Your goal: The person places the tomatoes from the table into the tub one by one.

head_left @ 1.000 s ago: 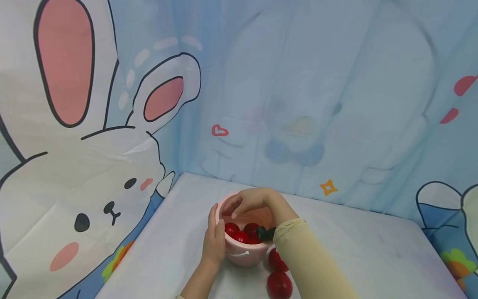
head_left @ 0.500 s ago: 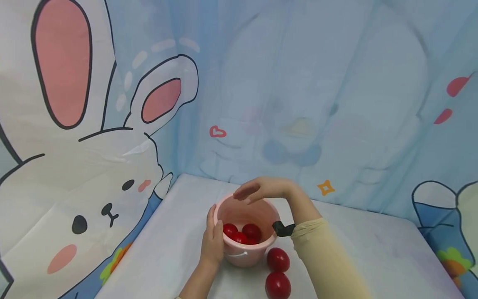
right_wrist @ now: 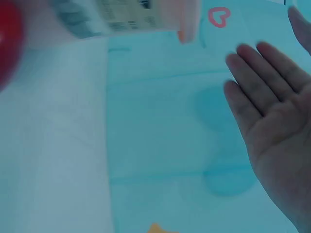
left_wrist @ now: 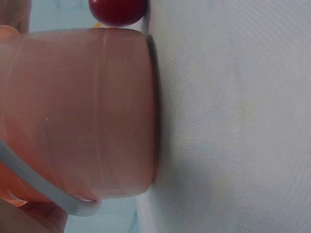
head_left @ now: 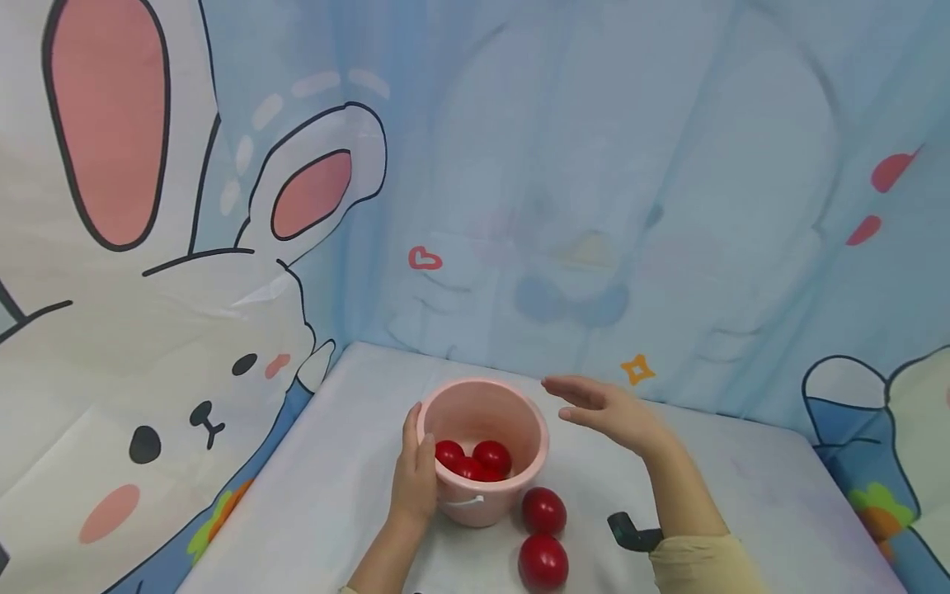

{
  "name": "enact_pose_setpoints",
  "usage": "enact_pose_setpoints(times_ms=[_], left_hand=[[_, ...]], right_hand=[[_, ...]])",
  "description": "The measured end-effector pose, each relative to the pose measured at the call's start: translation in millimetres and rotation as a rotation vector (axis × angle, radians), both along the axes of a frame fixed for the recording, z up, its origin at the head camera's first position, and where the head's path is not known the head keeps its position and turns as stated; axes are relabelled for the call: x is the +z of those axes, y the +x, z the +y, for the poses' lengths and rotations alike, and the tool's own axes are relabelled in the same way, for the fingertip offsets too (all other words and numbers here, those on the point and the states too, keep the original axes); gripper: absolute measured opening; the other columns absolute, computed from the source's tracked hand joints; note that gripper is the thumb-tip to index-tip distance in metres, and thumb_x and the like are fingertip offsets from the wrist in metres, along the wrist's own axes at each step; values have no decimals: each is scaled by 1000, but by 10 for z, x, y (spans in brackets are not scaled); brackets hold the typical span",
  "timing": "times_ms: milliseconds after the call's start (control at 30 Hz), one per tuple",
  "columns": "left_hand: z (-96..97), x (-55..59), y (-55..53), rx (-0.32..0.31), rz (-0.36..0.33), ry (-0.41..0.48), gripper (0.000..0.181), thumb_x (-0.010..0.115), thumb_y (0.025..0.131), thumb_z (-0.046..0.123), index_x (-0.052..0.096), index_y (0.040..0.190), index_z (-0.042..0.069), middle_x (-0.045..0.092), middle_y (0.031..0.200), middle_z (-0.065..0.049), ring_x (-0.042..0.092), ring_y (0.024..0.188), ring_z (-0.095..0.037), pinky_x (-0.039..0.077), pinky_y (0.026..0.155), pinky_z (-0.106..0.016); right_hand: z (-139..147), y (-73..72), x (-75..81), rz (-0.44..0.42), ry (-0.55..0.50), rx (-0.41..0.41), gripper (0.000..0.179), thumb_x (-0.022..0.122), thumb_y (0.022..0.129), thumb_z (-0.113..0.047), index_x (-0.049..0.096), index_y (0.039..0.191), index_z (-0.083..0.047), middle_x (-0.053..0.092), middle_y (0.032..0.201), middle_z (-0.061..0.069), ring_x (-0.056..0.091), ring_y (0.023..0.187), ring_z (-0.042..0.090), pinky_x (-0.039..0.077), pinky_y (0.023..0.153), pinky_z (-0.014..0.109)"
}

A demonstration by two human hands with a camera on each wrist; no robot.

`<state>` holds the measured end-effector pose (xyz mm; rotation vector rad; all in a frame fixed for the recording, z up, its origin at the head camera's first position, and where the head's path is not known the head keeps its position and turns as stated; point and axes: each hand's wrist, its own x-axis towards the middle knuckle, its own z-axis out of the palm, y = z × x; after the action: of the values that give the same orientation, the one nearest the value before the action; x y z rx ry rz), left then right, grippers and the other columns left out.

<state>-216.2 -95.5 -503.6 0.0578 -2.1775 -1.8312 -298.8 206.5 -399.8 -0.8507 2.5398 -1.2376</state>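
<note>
Can see a printed blue curtain (head_left: 475, 165) filling the back, cut off at the top and sides. Can see a white counter (head_left: 690, 487) in front, near edge outside the head view. Find the pink bucket (head_left: 496, 500) upright on it, touching the left grip (head_left: 414, 480) and apart from the right grip (head_left: 610, 412); lose its rim past the edge of the left wrist view. See the left grip holding the bucket by its side, fingers partly hidden. See the right grip wide, fingers straight, cut off in the right wrist view. Make out at least three red balls (head_left: 492, 456) inside the bucket, partly hidden; cannot count them surely. Find two loose red balls (head_left: 544, 510) just beside the bucket; cannot tell whether touching. Cannot read the blurred label (right_wrist: 129, 14).
</note>
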Motion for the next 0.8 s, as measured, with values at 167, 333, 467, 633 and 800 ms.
enact_pose_setpoints(times_ms=[167, 333, 467, 633, 800], left_hand=[[-7, 2, 0, -5, -5, 3, 55, 41, 102, 34, 20, 153, 42, 34, 159, 11, 36, 145, -23, 46, 105, -58], [-6, -6, 2, -4, -2, 13, 56, 42, 101, 42, 19, 152, 45, 34, 158, 13, 36, 145, -22, 48, 103, -57], [-5, -21, 5, 1, -4, 21, 57, 44, 100, 48, 20, 151, 47, 35, 157, 14, 36, 145, -22, 50, 101, -56], [-3, -4, 7, -1, -26, 21, 57, 43, 100, 47, 19, 152, 46, 34, 157, 15, 35, 146, -20, 47, 104, -56], [5, -5, 12, -9, -11, 10, 56, 40, 101, 45, 18, 153, 44, 33, 158, 13, 34, 146, -22, 45, 106, -58]], right_hand=[[109, 269, -329, 22, -77, -161, 56, 65, 93, -41, 47, 145, -30, 50, 149, -2, 42, 143, 23, 52, 103, 37], [80, 442, -645, -46, -99, -301, 64, 68, 88, -49, 47, 145, -29, 49, 151, 1, 41, 144, 26, 49, 105, 48], [16, 523, -880, -156, -106, -372, 69, 71, 84, -51, 48, 145, -27, 49, 151, 3, 40, 145, 28, 47, 106, 50], [-22, 580, -1106, -242, -118, -411, 69, 75, 82, -47, 50, 144, -26, 51, 150, 3, 41, 144, 28, 47, 106, 49], [-35, 605, -1214, -280, -119, -434, 69, 76, 82, -42, 50, 144, -25, 52, 148, 2, 42, 143, 28, 47, 106, 52]])
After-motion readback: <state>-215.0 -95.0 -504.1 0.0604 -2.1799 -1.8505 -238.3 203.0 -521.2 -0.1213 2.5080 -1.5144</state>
